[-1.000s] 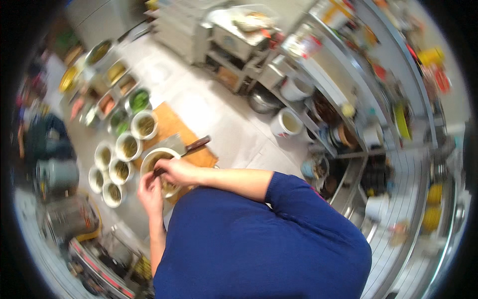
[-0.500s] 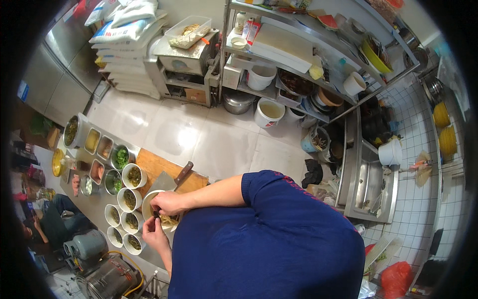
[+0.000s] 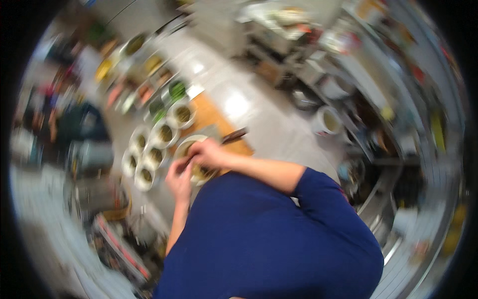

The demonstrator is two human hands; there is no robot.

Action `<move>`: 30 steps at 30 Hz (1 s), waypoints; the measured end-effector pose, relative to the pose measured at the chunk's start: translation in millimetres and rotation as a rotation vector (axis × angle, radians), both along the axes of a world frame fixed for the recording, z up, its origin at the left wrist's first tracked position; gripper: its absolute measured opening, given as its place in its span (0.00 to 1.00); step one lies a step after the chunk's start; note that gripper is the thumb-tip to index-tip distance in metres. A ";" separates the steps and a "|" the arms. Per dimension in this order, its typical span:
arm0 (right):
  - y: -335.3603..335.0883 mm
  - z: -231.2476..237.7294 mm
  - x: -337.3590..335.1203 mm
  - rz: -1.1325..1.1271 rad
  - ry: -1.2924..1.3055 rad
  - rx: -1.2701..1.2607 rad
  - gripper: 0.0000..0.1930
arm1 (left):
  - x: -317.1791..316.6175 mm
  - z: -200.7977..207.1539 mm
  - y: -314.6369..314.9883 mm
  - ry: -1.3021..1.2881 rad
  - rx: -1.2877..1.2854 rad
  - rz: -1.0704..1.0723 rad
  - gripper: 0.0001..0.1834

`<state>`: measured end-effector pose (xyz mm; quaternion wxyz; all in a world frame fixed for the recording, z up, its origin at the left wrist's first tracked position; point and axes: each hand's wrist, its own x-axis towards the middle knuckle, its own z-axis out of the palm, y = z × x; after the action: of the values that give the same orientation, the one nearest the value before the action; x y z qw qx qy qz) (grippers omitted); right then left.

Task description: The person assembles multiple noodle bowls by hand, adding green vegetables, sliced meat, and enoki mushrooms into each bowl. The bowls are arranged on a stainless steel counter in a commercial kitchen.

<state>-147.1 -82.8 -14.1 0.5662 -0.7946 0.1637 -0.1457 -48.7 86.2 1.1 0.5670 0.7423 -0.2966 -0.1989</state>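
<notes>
Head view, blurred: both hands meet over a white bowl point(image 3: 191, 154) on the crowded desk point(image 3: 271, 127), right hand point(image 3: 209, 153) pinching something thin, left hand point(image 3: 179, 178) beside it, grip unclear; a nudge could tip neighbouring small bowls point(image 3: 149, 154).

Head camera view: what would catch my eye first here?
A broad dark blue shirt fills the lower middle. Just above it, the left hand and right hand meet over a pale bowl on a wooden board. To their left stands a cluster of small filled bowls; everything is blurred.
</notes>
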 end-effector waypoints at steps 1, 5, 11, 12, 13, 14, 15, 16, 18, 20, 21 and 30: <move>-1.5 1.3 -1.9 -0.009 -0.013 0.044 0.10 | -1.0 -2.2 2.1 0.026 -0.037 0.007 0.10; 1.0 15.8 -8.4 -0.031 0.013 0.271 0.09 | -3.3 -1.4 1.1 0.051 -0.096 0.090 0.12; 8.5 41.1 -11.9 0.006 -0.114 -0.034 0.09 | -8.9 19.8 13.4 -0.184 -0.086 0.113 0.10; 8.7 43.6 -12.2 0.023 -0.099 -0.065 0.09 | -9.5 22.3 14.8 -0.210 -0.077 0.114 0.10; 9.1 45.7 -12.2 0.040 -0.087 -0.097 0.08 | -10.0 24.5 16.4 -0.236 -0.070 0.113 0.10; 10.1 47.1 -11.3 0.061 -0.100 -0.111 0.08 | -11.2 26.3 17.9 -0.239 -0.061 0.109 0.09; 11.3 48.4 -10.6 0.081 -0.113 -0.125 0.08 | -12.1 27.3 18.9 -0.243 -0.070 0.110 0.09; 12.4 49.4 -10.1 0.100 -0.126 -0.139 0.08 | -12.6 27.8 19.3 -0.247 -0.079 0.108 0.09; 15.4 50.8 -9.3 0.115 -0.117 -0.164 0.07 | -13.6 27.4 20.0 -0.275 -0.091 0.110 0.09; 18.2 51.3 -9.3 0.122 -0.102 -0.178 0.07 | -14.0 25.7 20.0 -0.325 -0.099 0.115 0.09; 19.4 51.1 -9.3 0.122 -0.090 -0.179 0.06 | -13.8 24.6 19.6 -0.349 -0.099 0.105 0.09; -7.2 34.4 5.9 0.171 0.088 -0.396 0.05 | 9.8 10.8 16.6 -0.220 0.016 0.205 0.07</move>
<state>-141.2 -90.0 20.3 0.4016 -0.9069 0.0885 -0.0916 -38.9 102.8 11.9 0.5426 0.7905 -0.2778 -0.0595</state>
